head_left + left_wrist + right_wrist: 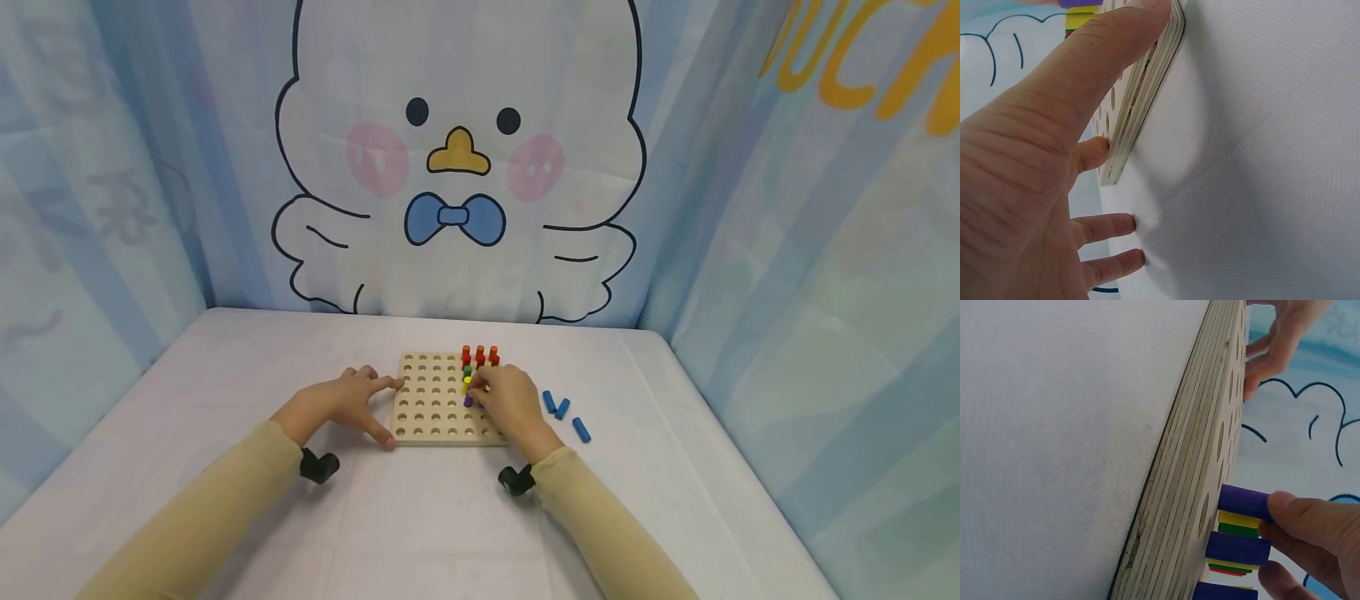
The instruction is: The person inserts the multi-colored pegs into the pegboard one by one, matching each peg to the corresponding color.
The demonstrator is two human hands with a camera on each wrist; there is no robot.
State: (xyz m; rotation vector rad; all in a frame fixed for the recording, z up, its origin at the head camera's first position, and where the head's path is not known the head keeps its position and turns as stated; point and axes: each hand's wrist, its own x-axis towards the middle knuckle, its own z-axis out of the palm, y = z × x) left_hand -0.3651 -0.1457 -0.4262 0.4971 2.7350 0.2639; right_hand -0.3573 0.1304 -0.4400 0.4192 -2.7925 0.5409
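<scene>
A square wooden pegboard with rows of round holes lies on the table. My left hand rests at its left side, thumb and index finger spread and touching the edge, as the left wrist view also shows on the board. With thumb and index finger my right hand pinches the top of a purple peg standing at the board. Two more purple pegs line up beyond it in the right wrist view. Yellow and green pegs stand behind, partly hidden by the hand.
Rows of red pegs and orange pegs stand at the board's back right. Three blue pegs lie loose on the white table right of the board. Printed curtains close off the back and both sides.
</scene>
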